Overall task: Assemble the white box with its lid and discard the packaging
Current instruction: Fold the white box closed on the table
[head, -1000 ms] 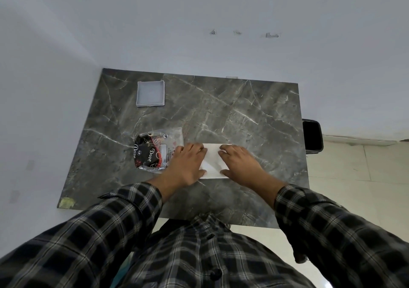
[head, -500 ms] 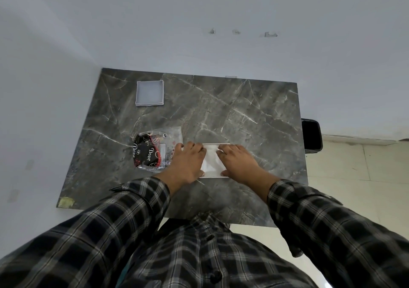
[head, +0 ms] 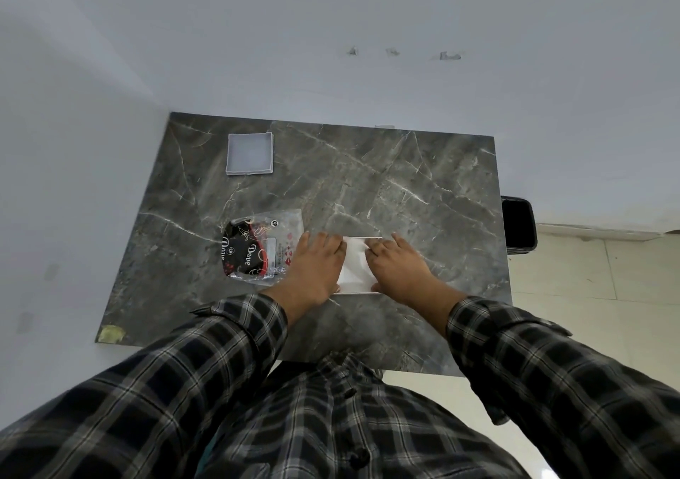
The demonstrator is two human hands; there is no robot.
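A flat white box piece (head: 355, 267) lies on the grey marble table (head: 386, 184) near its front edge. My left hand (head: 316, 270) rests palm down on the piece's left side, and my right hand (head: 399, 270) presses on its right side; only a strip of white shows between them. A shallow white square tray-like part (head: 250, 153) sits at the table's far left. A clear plastic bag with black and red print (head: 257, 250) lies just left of my left hand.
A black bin (head: 519, 226) stands on the floor by the table's right edge. White walls close in behind and to the left of the table. A yellowish tape scrap (head: 110, 332) marks the front left corner.
Both hands have drawn slightly closer together over the white piece, covering more of it. The bag and the far tray have not moved.
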